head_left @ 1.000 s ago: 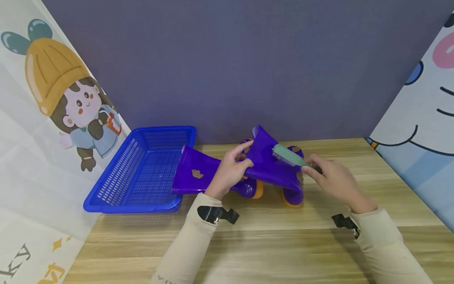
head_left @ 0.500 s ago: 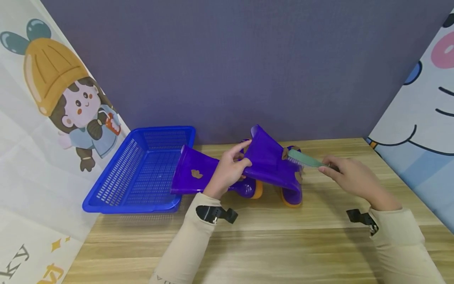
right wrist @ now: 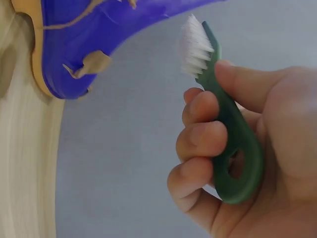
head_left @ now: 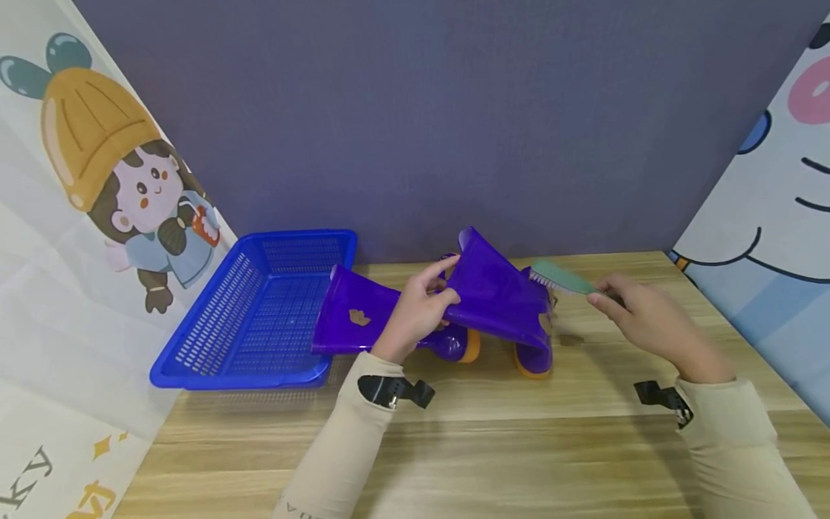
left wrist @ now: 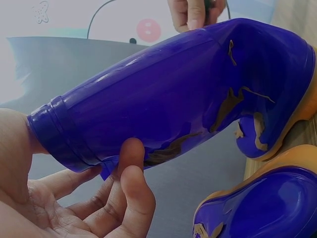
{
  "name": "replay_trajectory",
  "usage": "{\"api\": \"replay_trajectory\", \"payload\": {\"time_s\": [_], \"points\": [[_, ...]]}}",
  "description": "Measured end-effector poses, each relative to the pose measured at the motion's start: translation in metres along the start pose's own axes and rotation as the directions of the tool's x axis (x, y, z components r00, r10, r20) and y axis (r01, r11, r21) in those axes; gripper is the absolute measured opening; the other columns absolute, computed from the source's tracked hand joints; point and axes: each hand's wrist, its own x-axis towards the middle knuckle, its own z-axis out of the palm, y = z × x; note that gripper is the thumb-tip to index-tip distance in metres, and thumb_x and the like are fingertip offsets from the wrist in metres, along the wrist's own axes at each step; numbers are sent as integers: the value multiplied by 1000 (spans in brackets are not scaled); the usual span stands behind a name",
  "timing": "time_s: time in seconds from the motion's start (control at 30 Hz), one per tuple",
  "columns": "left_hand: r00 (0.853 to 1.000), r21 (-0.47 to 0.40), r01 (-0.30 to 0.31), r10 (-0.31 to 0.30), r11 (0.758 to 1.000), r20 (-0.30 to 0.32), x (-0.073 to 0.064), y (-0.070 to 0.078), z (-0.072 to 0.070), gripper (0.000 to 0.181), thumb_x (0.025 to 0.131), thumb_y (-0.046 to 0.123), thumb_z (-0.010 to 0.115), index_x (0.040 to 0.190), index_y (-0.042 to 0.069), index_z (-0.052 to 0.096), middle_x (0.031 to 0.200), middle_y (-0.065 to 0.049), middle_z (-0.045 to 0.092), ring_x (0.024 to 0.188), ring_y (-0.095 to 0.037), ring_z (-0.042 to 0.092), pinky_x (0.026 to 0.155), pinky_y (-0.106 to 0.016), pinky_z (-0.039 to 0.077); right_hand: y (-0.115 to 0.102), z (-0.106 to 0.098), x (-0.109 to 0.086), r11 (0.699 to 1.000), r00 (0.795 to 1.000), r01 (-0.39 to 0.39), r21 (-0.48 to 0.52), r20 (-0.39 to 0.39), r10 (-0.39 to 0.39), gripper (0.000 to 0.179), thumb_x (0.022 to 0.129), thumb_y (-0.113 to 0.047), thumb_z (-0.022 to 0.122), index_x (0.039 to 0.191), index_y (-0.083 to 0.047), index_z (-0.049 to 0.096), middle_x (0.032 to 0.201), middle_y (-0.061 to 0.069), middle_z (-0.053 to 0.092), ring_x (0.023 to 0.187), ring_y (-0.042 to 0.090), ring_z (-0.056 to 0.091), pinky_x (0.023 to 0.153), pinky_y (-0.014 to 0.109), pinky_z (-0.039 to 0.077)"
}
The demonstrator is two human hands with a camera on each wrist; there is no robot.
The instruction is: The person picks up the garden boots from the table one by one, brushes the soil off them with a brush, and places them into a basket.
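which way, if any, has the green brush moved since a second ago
Yes, to the right: in the head view, the green brush is now farther from the blue basket.

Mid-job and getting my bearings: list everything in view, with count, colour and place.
table: one, wood-brown, lower half
basket: one, blue, table's left
lying boot: one, purple and orange, right of basket
raised boot: one, purple and orange, right of lying boot
brown patches: several, brown, on both boots
brush: one, green with white bristles, near raised boot
backdrop: one, grey-blue, behind table
cartoon sheets: two, mostly white, far left and right
wrist straps: two, black, one per arm
sleeves: two, beige, on both arms
left hand: one, bare, holding raised boot
right hand: one, bare, gripping brush
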Motion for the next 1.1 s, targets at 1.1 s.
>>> {"api": "replay_trajectory", "payload": {"time_s": [1.1], "points": [[993, 27, 108, -107, 994, -40, 6, 1, -15, 62, 90, 0, 59, 151, 9, 47, 115, -19, 69, 73, -16, 61, 55, -25, 52, 16, 36, 15, 997, 996, -33, 76, 83, 26, 31, 110, -30, 45, 114, -2, 58, 68, 1, 50, 55, 15, 41, 50, 30, 34]]}}
